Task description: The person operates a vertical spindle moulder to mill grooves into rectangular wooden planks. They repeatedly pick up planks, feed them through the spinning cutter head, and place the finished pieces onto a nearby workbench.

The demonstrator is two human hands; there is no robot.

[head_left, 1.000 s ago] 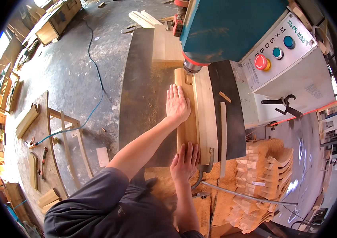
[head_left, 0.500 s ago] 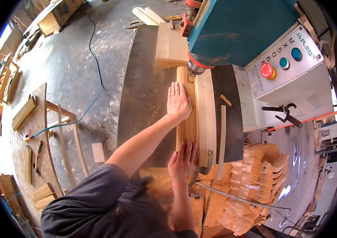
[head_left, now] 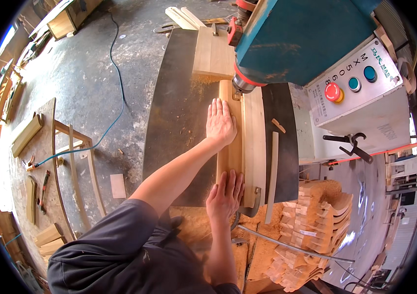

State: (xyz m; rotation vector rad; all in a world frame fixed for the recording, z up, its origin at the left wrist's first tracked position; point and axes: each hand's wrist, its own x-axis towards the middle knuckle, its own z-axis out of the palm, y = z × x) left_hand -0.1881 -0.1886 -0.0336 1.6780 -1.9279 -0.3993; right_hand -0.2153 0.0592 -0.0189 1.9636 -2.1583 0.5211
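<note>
A long wooden workpiece (head_left: 225, 159) lies on the dark machine table (head_left: 171, 110), its right side along a pale wooden fence (head_left: 254, 147). My left hand (head_left: 221, 122) rests flat on its middle, fingers together and pointing away from me. At the near end my right hand (head_left: 224, 196) lies with fingers stretched over the wood and the thumb apart. Both hands are open. The spindle chuck (head_left: 243, 84) of a blue machine head stands over the workpiece's far end, beside a short slot (head_left: 236, 96). The cutter's tip cannot be made out.
A pale block (head_left: 213, 51) is clamped at the table's far side. To the right are a thin wood strip (head_left: 272, 176) and a control panel (head_left: 351, 81). Curved wooden parts (head_left: 311, 225) are stacked below in sawdust. A workbench (head_left: 46, 161) and blue hose (head_left: 120, 93) lie left.
The whole view has shifted slightly. Both hands keep their places on the workpiece, and I see no clear movement of it against the fence.
</note>
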